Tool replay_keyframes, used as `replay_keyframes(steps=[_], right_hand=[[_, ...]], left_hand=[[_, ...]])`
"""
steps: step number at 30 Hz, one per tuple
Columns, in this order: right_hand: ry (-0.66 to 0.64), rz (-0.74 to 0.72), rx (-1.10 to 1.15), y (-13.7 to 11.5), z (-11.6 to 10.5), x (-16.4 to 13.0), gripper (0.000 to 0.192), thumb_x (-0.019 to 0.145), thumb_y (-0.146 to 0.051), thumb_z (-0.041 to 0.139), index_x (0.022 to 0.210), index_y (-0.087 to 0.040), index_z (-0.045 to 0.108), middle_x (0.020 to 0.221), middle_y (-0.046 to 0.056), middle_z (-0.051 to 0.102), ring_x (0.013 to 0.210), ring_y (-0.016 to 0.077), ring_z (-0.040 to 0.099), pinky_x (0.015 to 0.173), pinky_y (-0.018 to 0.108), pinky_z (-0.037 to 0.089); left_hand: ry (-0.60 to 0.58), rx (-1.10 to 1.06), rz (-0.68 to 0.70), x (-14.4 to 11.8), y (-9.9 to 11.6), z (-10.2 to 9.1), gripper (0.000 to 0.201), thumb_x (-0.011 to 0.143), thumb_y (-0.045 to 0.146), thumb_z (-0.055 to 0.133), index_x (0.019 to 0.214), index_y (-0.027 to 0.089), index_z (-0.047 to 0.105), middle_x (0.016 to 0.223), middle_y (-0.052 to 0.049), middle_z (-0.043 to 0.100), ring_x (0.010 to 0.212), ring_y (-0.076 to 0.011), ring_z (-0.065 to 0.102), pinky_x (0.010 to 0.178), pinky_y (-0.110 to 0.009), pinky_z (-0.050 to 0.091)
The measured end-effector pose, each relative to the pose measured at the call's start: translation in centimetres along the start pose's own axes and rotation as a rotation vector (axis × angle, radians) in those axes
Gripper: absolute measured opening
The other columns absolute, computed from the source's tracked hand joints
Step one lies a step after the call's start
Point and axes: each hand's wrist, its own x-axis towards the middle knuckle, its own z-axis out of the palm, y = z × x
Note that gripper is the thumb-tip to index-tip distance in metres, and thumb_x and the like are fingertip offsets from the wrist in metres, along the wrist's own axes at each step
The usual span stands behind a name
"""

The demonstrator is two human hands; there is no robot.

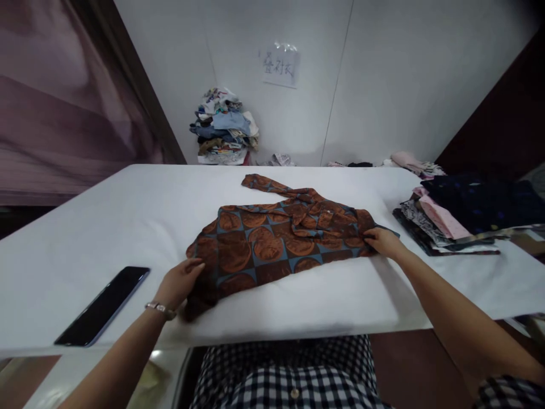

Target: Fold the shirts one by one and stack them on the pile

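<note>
1. Your left hand [179, 282] rests on the near-left end of the patterned shirt [272, 241], fingers narrow and curled over the cloth edge; whether they pinch it you cannot tell.
2. Your right hand [383, 241] lies at the shirt's right end, fingers close together and pressed on the fabric there.
3. The shirt, rust-brown discs on blue-grey squares, lies partly folded in the middle of the white table [140, 216], with one sleeve [272, 186] trailing toward the far side.
4. A dark phone [103, 307] lies flat at the near left, close to the table's near edge and apart from your left wrist, which wears a bracelet [160, 309].
5. A stack of folded garments [451, 221] sits at the right, near your right hand but not touching the shirt.
6. A heap of clothes [225, 126] stands against the far wall, and a paper sign [280, 65] hangs above it to the right.
7. Open tabletop spreads left of and beyond the shirt; only a narrow strip remains between the shirt and the near edge.
</note>
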Motion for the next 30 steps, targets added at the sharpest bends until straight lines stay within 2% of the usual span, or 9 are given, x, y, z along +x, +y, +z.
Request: replay_keyframes(steps=[5,9,12,17,19,22,26,28,30], right_hand=[[0.141,-0.012,0.287,-4.5,-0.1,2.0,0.025,0.08,-0.027,0.053,0.097,-0.023,0.072,0.102,0.005,0.07,0.095,0.0224,0.063,0.088,0.034,0.047],[0.11,-0.004,0.427,-9.2,1.0,5.3,0.026,0.082,-0.037,0.053,0.093,-0.02,0.071,0.097,0.006,0.071,0.092,0.022,0.064,0.083,0.032,0.048],[0.085,0.174,0.359,-11.6,1.9,7.4,0.031,0.077,-0.041,0.061,0.093,-0.016,0.069,0.098,0.013,0.07,0.095,0.0277,0.063,0.082,0.036,0.046],[0.114,0.259,0.376,-12.6,2.7,8.5,0.016,0.062,-0.022,0.07,0.076,-0.015,0.066,0.087,0.014,0.069,0.092,0.0307,0.062,0.079,0.038,0.046],[0.134,0.254,0.429,-12.7,2.1,8.4,0.006,0.063,-0.02,0.067,0.065,-0.017,0.062,0.076,0.008,0.068,0.086,0.0259,0.063,0.075,0.033,0.046],[0.179,0.251,0.558,-13.6,0.1,8.1,0.011,0.072,-0.028,0.06,0.065,-0.019,0.059,0.066,0.003,0.064,0.071,0.0191,0.063,0.061,0.027,0.047],[0.223,0.203,0.875,-17.4,-2.4,5.6,0.019,0.079,-0.04,0.054,0.078,-0.021,0.055,0.067,0.0,0.062,0.056,0.0141,0.059,0.049,0.025,0.045],[0.191,0.109,1.218,-20.4,-2.2,2.4,0.024,0.073,-0.044,0.063,0.078,-0.022,0.053,0.064,-0.001,0.06,0.051,0.0133,0.057,0.044,0.024,0.043],[0.051,0.002,1.42,-23.4,-0.9,-1.8,0.029,0.068,-0.045,0.07,0.078,-0.024,0.053,0.058,-0.004,0.058,0.048,0.0131,0.056,0.042,0.024,0.042]], left_hand=[[0.107,0.137,0.281,-1.9,0.3,1.0,0.042,0.084,0.043,0.044,0.115,0.02,0.059,0.108,-0.008,0.068,0.087,-0.0227,0.066,0.082,-0.033,0.051],[-0.028,0.136,0.627,-3.2,0.2,3.9,0.038,0.085,0.043,0.046,0.108,0.02,0.064,0.117,-0.009,0.065,0.11,-0.0238,0.058,0.099,-0.037,0.044],[-0.053,0.198,0.684,-2.9,-1.4,6.1,0.041,0.082,0.043,0.05,0.111,0.018,0.065,0.125,-0.013,0.061,0.118,-0.0288,0.054,0.103,-0.046,0.042],[-0.053,0.094,0.65,-2.6,-2.8,6.1,0.038,0.082,0.044,0.052,0.107,0.02,0.067,0.126,-0.01,0.061,0.121,-0.0284,0.052,0.105,-0.046,0.041],[-0.061,-0.016,0.608,-3.1,-1.8,5.2,0.035,0.082,0.043,0.052,0.105,0.021,0.068,0.125,-0.009,0.062,0.119,-0.0262,0.054,0.105,-0.044,0.04],[-0.137,-0.227,0.507,-4.3,1.2,4.3,0.031,0.082,0.042,0.054,0.102,0.023,0.068,0.118,-0.006,0.066,0.114,-0.0238,0.057,0.104,-0.04,0.041],[-0.416,-0.635,0.277,-5.6,6.5,5.2,0.034,0.08,0.047,0.059,0.1,0.021,0.066,0.108,-0.008,0.068,0.1,-0.0232,0.064,0.094,-0.037,0.047],[-0.588,-0.892,0.12,-6.1,9.1,6.3,0.043,0.079,0.051,0.061,0.108,0.019,0.062,0.114,-0.011,0.066,0.1,-0.0238,0.064,0.09,-0.038,0.049],[-0.79,-1.122,-0.038,-6.5,11.2,7.4,0.051,0.08,0.057,0.058,0.113,0.019,0.058,0.116,-0.013,0.064,0.099,-0.0244,0.064,0.085,-0.04,0.052]])
